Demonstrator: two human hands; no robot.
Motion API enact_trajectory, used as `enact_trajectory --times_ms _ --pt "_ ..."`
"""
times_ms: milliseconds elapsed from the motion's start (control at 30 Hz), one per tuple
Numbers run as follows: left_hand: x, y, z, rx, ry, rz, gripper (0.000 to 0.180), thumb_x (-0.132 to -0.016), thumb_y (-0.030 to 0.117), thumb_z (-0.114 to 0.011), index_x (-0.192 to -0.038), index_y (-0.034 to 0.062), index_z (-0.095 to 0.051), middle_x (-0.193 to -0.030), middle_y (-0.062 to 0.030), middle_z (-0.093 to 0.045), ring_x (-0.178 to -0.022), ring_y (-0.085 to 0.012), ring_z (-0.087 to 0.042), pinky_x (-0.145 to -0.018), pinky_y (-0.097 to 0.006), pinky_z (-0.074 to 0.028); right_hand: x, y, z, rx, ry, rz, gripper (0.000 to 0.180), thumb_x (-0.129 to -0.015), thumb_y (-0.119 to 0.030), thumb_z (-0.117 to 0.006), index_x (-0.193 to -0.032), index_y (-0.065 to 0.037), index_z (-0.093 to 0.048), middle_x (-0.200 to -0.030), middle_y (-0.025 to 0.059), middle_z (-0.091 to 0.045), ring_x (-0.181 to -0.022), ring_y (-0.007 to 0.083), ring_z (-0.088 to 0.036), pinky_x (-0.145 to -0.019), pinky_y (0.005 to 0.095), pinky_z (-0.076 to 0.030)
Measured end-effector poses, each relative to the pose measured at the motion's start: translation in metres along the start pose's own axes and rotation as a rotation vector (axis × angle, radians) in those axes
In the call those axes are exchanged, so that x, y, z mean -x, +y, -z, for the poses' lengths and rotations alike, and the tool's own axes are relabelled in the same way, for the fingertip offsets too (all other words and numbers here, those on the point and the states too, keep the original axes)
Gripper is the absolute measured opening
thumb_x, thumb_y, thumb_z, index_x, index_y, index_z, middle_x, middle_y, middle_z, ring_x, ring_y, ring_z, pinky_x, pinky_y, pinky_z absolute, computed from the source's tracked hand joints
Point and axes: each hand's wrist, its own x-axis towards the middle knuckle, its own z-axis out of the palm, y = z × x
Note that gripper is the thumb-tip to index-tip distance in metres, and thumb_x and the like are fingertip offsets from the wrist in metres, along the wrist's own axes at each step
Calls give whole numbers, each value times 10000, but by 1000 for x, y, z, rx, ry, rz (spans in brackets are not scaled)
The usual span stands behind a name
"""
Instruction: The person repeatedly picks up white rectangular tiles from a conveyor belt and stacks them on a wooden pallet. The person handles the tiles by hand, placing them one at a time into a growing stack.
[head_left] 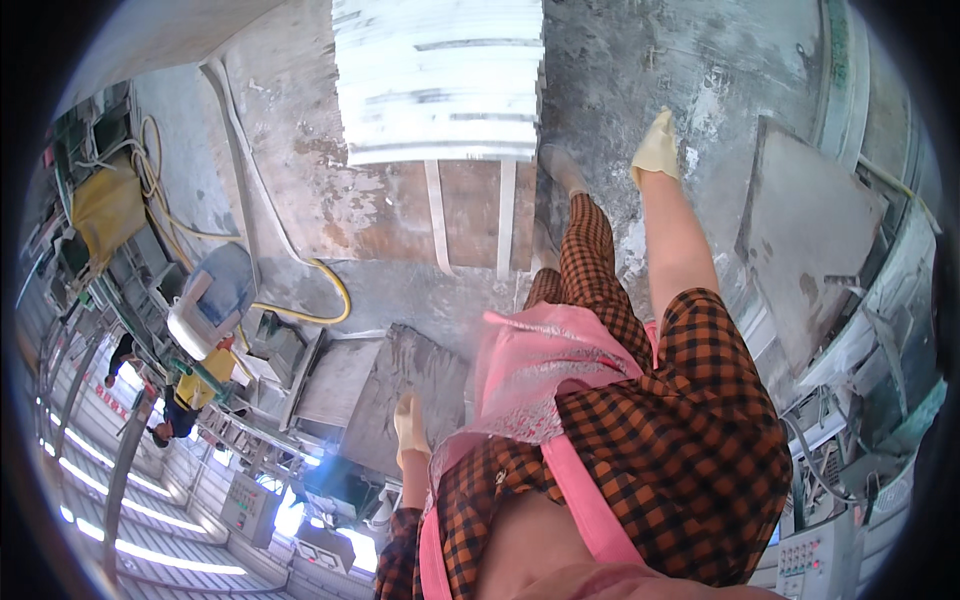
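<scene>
My right hand (655,150), in a pale cream glove, reaches out to the right of my legs over the grey floor. Its fingers look stretched and close together, with nothing seen in them. On the other side, my left hand (409,425) wears a similar glove and hangs beside a dark, worn board (405,395). That hand shows edge-on, its fingers extended and holding nothing visible. Ahead of me lies a stack of white, slat-like pieces (440,90), nearer to my right hand than to my left. Two pale strips (438,220) run out from under it across a stained brown surface (340,215).
A yellow hose (340,300) curls on the left, near a blue-and-white tub-like container (215,295). A flat grey panel (810,240) lies at right, beside machinery. Control boxes with buttons (815,560) stand lower right and lower left. Another person (180,415) is far left.
</scene>
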Motion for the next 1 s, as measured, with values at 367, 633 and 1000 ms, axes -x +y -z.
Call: enact_trajectory --times_ms 367,633,1000 --pt "40 121 -9 -83 -89 106 523 -894 280 -644 -1307 -28 -557 -1234 -136 -618 -1132 -205 -567 -974 -328 -430 -59 33 -117 137 -367 -10 650 -1034 -496 -182 -1534 -92 -277 -1537 153 -365 -1425 256 -335 -1182 326 -233" --pt "17 99 9 -124 -146 130 534 -906 342 -625 -1277 -38 -574 -1184 -121 -644 -1109 -209 -579 -969 -335 -429 -144 36 -27 670 157 313 508 -1024 -342 -334 -1454 -79 -401 -1471 197 -420 -1359 306 -395 -1127 358 -297" --pt "44 190 -20 -373 -205 171 483 -929 381 -583 -1197 -19 -615 -1071 -76 -657 -1009 -179 -574 -911 -304 -430 -165 55 -137 676 77 775 599 -900 -115 -470 -1476 -41 -323 -1494 195 -364 -1388 332 -342 -1153 386 -294"
